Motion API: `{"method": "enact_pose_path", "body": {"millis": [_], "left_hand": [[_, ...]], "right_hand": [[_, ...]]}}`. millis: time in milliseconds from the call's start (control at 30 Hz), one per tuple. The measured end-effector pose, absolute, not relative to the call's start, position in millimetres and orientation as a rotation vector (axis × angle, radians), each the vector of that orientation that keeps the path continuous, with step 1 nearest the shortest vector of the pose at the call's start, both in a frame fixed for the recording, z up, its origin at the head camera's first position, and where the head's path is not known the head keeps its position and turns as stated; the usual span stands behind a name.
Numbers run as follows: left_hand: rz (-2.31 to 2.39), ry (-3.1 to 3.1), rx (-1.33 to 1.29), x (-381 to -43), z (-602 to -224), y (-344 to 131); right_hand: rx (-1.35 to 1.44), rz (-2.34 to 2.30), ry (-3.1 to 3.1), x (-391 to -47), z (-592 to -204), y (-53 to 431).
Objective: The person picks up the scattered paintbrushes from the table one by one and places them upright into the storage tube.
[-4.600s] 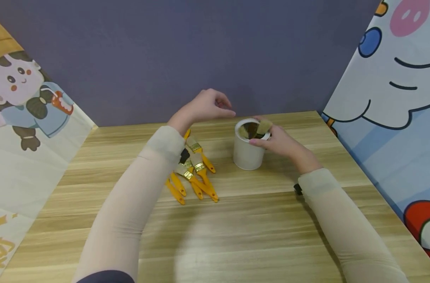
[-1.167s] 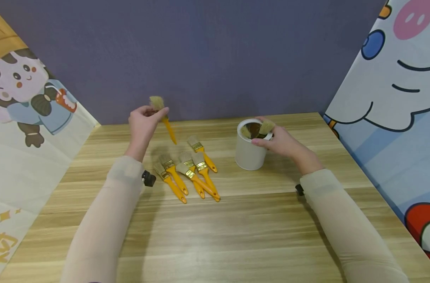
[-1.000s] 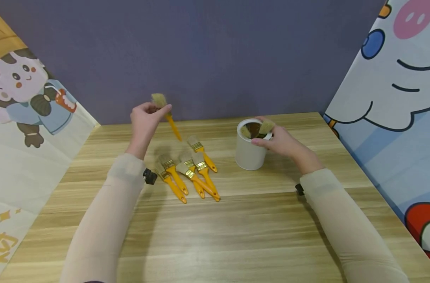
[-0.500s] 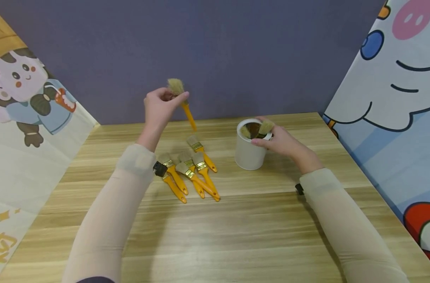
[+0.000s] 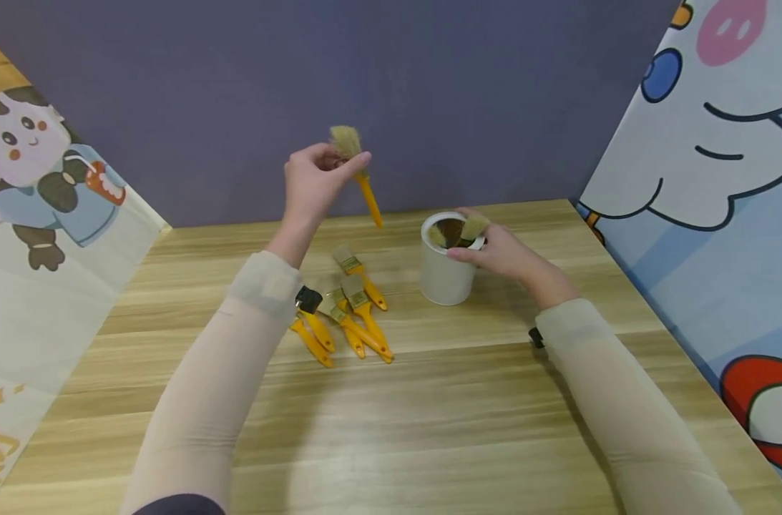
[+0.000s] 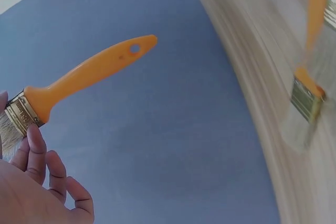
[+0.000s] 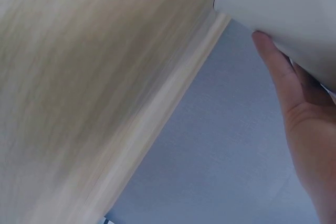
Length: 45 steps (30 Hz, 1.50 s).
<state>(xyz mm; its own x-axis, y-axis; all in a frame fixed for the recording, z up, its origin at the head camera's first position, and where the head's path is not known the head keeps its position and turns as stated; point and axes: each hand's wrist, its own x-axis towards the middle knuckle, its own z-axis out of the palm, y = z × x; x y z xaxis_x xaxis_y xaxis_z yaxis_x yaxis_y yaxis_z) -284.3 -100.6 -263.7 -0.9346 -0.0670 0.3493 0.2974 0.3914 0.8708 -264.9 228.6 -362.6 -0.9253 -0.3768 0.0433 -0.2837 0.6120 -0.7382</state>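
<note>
My left hand pinches a paintbrush by its metal band, bristles up and orange handle slanting down. In the left wrist view the brush shows a hole near the handle's end. The hand is raised above the table, left of a white can. My right hand grips the can near its rim, thumb at the front edge and the other fingers mostly hidden behind. Inside the can stand two paintbrushes, bristles up; one bristle head leans on the rim by the right hand.
Several orange-handled paintbrushes lie in a loose pile on the wooden table, partly under the left forearm. A purple-grey panel rises behind the table, and cartoon-printed panels stand at both sides.
Bare at first, my left hand has picked up a paintbrush on the left. It has since carried it up and rightward toward the can. My right hand has stayed on the can.
</note>
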Motion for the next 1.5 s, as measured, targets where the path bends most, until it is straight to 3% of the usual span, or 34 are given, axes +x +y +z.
{"method": "enact_pose_path", "body": {"millis": [633,1500], "left_hand": [[-1.581,-2.348,-0.451,-277.4,-240.6,-16.7],[-1.254,-2.839,-0.511,-288.2,-304.5,24.1]], "right_hand": [[-0.606,-1.257,2.668,-268.3,-367.0,227.7],[-0.519,-1.188,2.659,-263.7,-362.7,230.3]]}}
